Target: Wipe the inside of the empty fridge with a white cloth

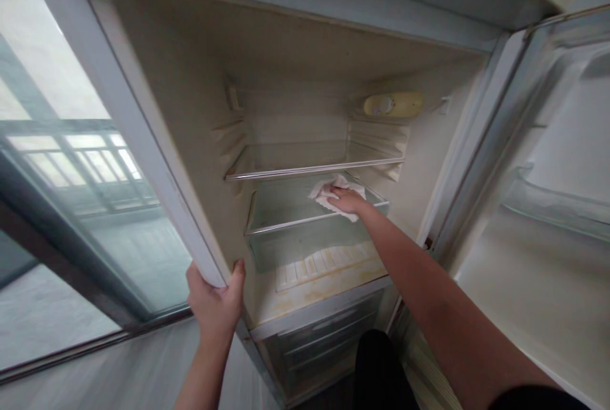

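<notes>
Inside the open refrigerator, my right hand (pixel 347 199) presses a white cloth (pixel 328 190) onto the lower glass shelf (pixel 283 205), toward its right side. The cloth spreads out under my fingers and hangs a little over the shelf's front edge. My left hand (pixel 216 292) is wrapped round the left front edge of the refrigerator body (pixel 190 222), thumb on the inner side. Just above my right hand runs the upper glass shelf (pixel 314 168). Yellowish stains mark the ribbed refrigerator floor (pixel 328 264) below.
The refrigerator door (pixel 567 162) stands open on the right, with a clear door shelf (pixel 557 206). A yellowed control housing (pixel 393 105) sits on the inner right wall. Below is a drawer compartment (pixel 328 334). A window with a railing (pixel 86 162) is at left.
</notes>
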Motion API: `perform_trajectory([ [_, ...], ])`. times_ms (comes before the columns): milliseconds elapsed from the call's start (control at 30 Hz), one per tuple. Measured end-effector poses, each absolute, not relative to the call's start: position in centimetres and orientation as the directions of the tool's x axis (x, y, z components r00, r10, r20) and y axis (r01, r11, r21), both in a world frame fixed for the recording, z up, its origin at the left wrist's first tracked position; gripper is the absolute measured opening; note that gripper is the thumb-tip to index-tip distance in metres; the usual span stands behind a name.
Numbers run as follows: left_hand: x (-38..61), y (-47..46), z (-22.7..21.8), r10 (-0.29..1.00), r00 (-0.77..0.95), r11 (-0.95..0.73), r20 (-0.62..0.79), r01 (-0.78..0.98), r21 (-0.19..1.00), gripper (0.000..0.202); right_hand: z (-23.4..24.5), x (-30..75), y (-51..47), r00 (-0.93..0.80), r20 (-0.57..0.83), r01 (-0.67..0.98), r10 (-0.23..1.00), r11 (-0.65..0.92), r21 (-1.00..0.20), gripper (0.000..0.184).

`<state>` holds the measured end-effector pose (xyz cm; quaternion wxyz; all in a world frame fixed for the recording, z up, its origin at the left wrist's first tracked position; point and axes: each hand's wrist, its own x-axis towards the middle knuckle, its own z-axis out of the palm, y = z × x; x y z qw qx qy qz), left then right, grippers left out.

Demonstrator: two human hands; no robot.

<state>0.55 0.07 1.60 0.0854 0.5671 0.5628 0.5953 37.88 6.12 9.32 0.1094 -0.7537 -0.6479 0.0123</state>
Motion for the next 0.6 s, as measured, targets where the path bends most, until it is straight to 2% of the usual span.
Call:
perform_trajectory([
  [400, 0.1, 0.1, 1.4, 0.725, -0.393, -0.293, 0.566, 0.567, 0.770, 0.053, 9.5, 41.4, 13.9, 0.224, 0.075, 0.952, 0.972, -0.201, -0.233, 0.061],
  [500, 0.1, 0.3, 1.2, 0.711, -0.398, -0.306, 0.580, 0.567, 0.764, 0.051, 9.6, 42.5, 15.6, 0.207, 0.071, 0.950, 0.976, -0.184, -0.251, 0.062],
  [600, 0.0, 0.5, 0.9, 0.684, -0.457, -0.255, 0.569, 0.581, 0.773, 0.054, 9.7, 43.8, 17.2, 0.165, 0.131, 0.948, 0.978, -0.121, -0.293, 0.055],
])
